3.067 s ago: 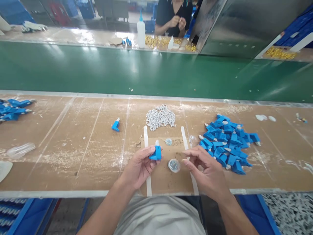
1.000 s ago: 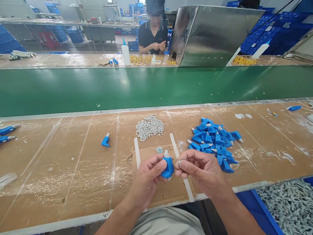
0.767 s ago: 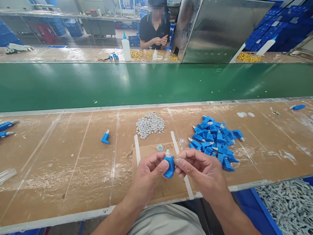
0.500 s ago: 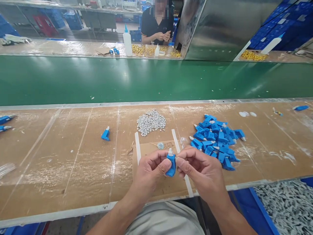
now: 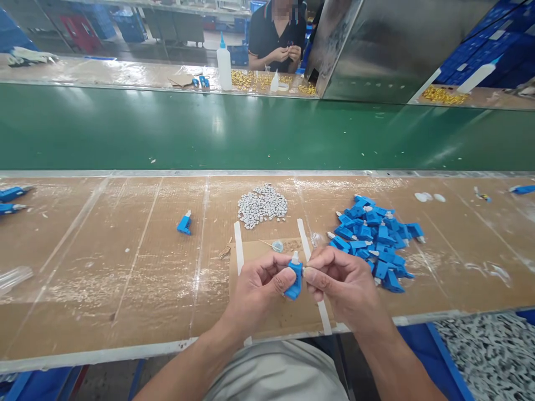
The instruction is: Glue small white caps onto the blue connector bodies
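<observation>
A small blue plastic part with a white tip (image 5: 295, 281) is pinched between the thumb and fingers of my left hand (image 5: 261, 287), white tip upward. At its right side, the closed fingertips of my right hand (image 5: 340, 281) meet the part; whatever they pinch is too small to make out. Both hands are over a cardboard sheet (image 5: 271, 323) taped to the table. Just beyond them lies a small round clear dish (image 5: 277, 245) with a thin stick. Farther off is a pile of small grey-white pieces (image 5: 262, 206).
Many like blue parts are heaped (image 5: 376, 239) to the right; a single blue part (image 5: 184, 223) lies left. Past the table runs a green belt (image 5: 188, 131). Across it a person (image 5: 278, 39) works beside a white bottle (image 5: 224, 67). A blue bin (image 5: 451, 362) of grey pieces stands lower right.
The view has shifted slightly, so the table things appear a little farther right. Both hands keep nearly the same hold on the blue part.
</observation>
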`<move>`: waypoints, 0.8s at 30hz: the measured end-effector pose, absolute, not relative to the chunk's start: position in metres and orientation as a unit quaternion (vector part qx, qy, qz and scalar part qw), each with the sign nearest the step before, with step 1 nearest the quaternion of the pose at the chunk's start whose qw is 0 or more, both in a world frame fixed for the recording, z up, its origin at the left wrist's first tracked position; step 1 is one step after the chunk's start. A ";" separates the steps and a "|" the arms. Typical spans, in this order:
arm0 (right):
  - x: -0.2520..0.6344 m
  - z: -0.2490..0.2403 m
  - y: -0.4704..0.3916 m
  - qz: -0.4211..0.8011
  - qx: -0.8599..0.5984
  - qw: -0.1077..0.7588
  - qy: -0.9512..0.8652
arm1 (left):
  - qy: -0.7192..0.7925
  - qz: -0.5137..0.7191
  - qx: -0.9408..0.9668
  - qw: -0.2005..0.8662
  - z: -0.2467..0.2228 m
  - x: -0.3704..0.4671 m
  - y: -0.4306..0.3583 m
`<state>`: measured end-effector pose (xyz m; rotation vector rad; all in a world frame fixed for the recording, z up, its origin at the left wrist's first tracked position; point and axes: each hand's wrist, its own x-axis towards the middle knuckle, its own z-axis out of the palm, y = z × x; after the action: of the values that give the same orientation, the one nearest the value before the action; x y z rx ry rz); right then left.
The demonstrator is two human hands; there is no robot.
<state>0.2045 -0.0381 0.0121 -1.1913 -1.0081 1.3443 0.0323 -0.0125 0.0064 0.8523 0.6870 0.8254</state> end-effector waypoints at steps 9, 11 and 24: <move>0.210 0.002 -0.034 0.690 -0.435 0.503 -0.286 | 0.286 0.358 0.369 0.809 0.001 0.034 -0.011; 0.210 0.001 -0.034 0.691 -0.435 0.504 -0.281 | 0.279 0.358 0.380 0.806 0.001 0.034 -0.011; 0.254 0.012 -0.046 0.580 -0.542 0.468 -0.388 | 0.637 0.473 0.477 0.379 0.033 -0.073 0.029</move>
<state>0.2542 -0.0459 0.0124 -1.3291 -0.9522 1.4213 -0.0726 0.0291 0.0331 1.2178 1.6271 1.2085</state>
